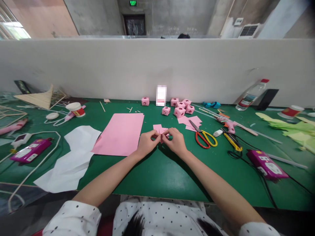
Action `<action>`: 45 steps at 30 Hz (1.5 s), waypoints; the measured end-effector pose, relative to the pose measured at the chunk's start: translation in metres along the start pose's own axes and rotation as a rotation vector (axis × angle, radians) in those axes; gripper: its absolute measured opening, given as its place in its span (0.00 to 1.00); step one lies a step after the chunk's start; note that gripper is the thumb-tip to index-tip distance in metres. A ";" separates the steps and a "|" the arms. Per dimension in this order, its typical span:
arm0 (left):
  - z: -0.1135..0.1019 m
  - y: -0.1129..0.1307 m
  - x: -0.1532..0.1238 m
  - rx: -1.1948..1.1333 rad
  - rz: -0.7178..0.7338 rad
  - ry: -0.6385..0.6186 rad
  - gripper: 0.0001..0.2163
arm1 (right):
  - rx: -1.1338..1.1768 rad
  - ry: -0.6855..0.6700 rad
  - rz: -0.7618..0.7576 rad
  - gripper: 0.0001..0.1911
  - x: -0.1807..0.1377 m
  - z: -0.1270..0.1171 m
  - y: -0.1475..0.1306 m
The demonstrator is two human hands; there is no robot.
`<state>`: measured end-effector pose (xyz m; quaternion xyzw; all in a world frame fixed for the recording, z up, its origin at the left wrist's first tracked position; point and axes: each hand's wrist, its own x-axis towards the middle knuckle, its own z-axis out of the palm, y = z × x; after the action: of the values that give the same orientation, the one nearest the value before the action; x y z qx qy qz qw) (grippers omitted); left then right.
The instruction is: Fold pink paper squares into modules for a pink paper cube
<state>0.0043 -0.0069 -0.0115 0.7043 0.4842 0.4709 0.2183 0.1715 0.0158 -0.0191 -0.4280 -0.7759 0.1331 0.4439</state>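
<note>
My left hand (pixel 149 141) and my right hand (pixel 175 141) meet over the green table, thumbs and fingertips pinched on a small piece of pink paper (pixel 161 139). The fingers cover much of it, so its exact folds are hidden. Just beyond my fingertips lie small pink paper squares (pixel 157 127). A stack of large pink sheets (pixel 120 132) rests to the left of my left hand. Right of my right hand, scissors (pixel 204 137) with a red and a yellow handle lie partly on loose pink squares (pixel 183 120). Several folded pink paper cubes (pixel 180 111) sit farther back.
A blurred bright upright screen (pixel 161 95) stands by the white partition (pixel 157 68). White paper (pixel 71 164), a paper cup (pixel 75 109) and a purple power strip (pixel 31 150) are on the left. A glue gun (pixel 229 126), utility knife (pixel 233 142), bottle (pixel 253 95) and second power strip (pixel 267 165) lie right.
</note>
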 end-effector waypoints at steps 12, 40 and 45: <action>-0.005 -0.019 0.007 -0.018 -0.128 0.095 0.10 | 0.112 0.139 0.225 0.03 0.002 -0.006 0.007; 0.003 -0.011 0.003 0.656 0.229 0.101 0.04 | -0.305 0.056 -0.117 0.11 -0.008 0.000 -0.009; -0.004 -0.015 0.007 0.593 0.125 0.099 0.05 | -0.285 0.120 -0.041 0.09 -0.005 -0.006 -0.008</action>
<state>-0.0054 0.0052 -0.0183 0.7421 0.5661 0.3553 -0.0500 0.1730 0.0061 -0.0143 -0.4780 -0.7675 -0.0135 0.4269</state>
